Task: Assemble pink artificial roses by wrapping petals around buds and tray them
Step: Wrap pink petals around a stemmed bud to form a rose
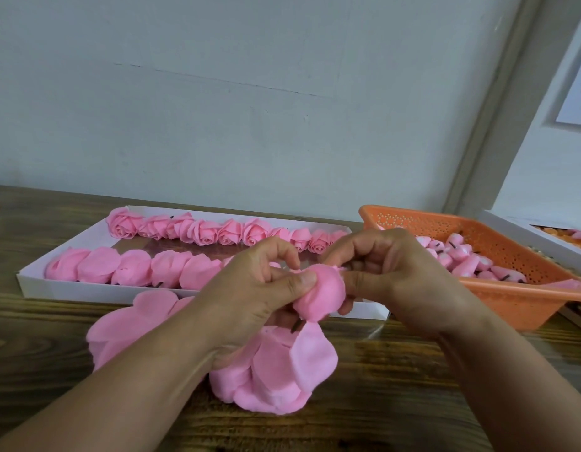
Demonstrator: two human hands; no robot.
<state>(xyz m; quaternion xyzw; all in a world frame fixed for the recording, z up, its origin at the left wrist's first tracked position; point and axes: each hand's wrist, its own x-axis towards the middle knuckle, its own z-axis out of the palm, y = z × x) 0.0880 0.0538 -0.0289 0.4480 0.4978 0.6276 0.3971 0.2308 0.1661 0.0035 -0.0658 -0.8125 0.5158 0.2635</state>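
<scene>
Rose: at mid-frame we hold the half-wrapped rose above the surface, stem down.
Left hand: thumb and fingers pinch the petal shut.
Right hand: fingers curl round the far side, steadying it.
Petals: loose pile below, within reach.
Tray: left of centre, two rows filled.
Basket: right, holds buds.

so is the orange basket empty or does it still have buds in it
Not empty: the orange basket holds a pile of pink buds with dark stems, lying across its floor behind the right hand.
</scene>
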